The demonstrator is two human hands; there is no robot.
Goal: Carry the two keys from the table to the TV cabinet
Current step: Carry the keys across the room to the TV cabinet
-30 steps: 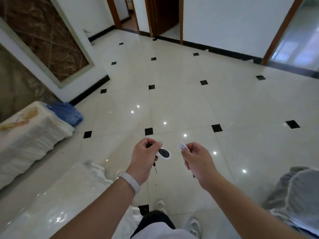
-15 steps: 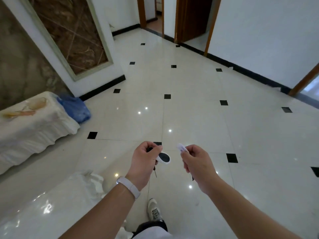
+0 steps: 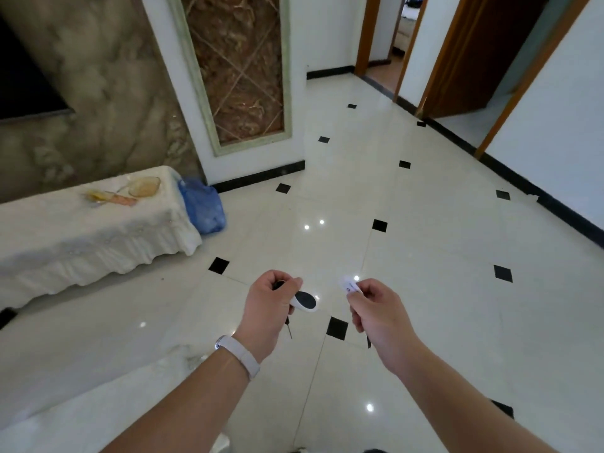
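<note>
My left hand (image 3: 268, 308) is closed around a key with a white oval fob with a dark centre (image 3: 305, 301); the thin key blade hangs below the fist. In my right hand (image 3: 379, 313) I pinch a second key by its white tag (image 3: 349, 285), and a dark tip pokes out under the palm. Both hands hover over the tiled floor. A long low cabinet under a white cloth (image 3: 85, 237) stands at the left below a dark TV screen (image 3: 26, 83) on the marble wall.
A glass dish (image 3: 143, 186) and small items lie on the cabinet's right end. A blue bag (image 3: 204, 207) sits on the floor beside it. A white-covered surface (image 3: 81, 380) is at lower left. Open doorways lie ahead on the right.
The view has swung left and moved forward: the cloth-covered cabinet and TV screen have come into fuller view and closer. Both hands still hold the keys in the same grip.
</note>
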